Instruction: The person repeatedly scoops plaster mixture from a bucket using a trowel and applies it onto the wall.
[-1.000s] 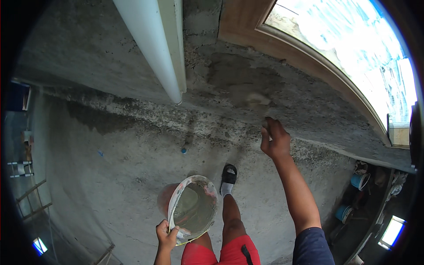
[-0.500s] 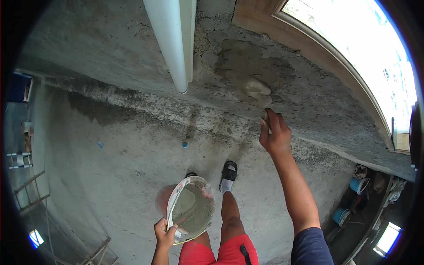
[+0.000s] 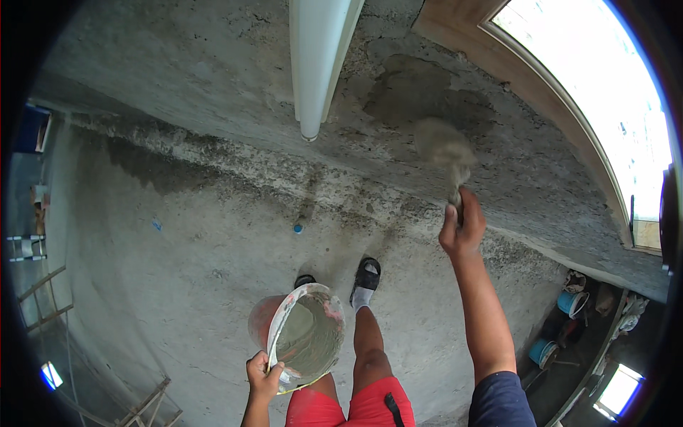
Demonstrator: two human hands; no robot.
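My left hand [image 3: 264, 375] grips the rim of a bucket [image 3: 276, 334] at my front left. Grey wet mortar [image 3: 311, 344] lies in the bucket and coats its inner wall. My right hand [image 3: 464, 225] is closed round the handle of a trowel [image 3: 457, 173], whose blade is smeared by motion and looks coated with mortar. The blade is close to the rough grey wall [image 3: 512, 156]; whether it touches cannot be seen. Up and left of it, a dark damp mortar patch [image 3: 409, 85] shows on the wall.
A white pipe [image 3: 316, 71] runs down the wall left of the trowel. A wood-framed window [image 3: 526, 53] is at upper right. Blue buckets [image 3: 543, 351] stand at the lower right. A small blue cap [image 3: 298, 228] lies on the concrete floor. Wooden frames [image 3: 46, 299] lean at left.
My right hand and the trowel have moved to the right, and the trowel's handle now shows more. The view has shifted slightly. My left hand keeps the bucket in about the same place.
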